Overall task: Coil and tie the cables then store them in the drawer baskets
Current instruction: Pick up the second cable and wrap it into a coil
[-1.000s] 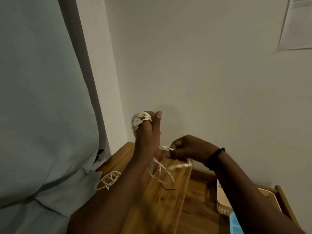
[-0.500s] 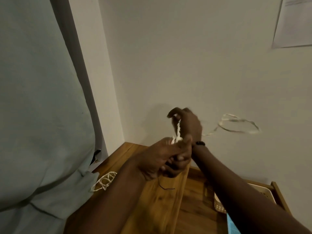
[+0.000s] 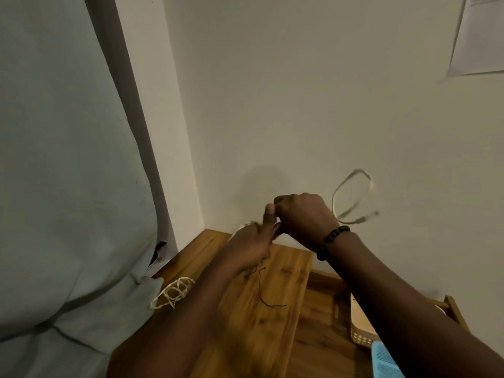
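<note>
motion-blurred: the loose white cable end [image 3: 351, 199] looping beside the right hand [image 3: 304, 216], plug too smeared to make out. hidden behind the left hand [image 3: 252, 245]: most of the wound cable, only a pale sliver showing at the knuckles. covered by the right forearm: much of the basket [image 3: 360, 330]; cut by the frame edge: the blue item [image 3: 383, 360] and the wall paper [image 3: 480, 36].
</note>
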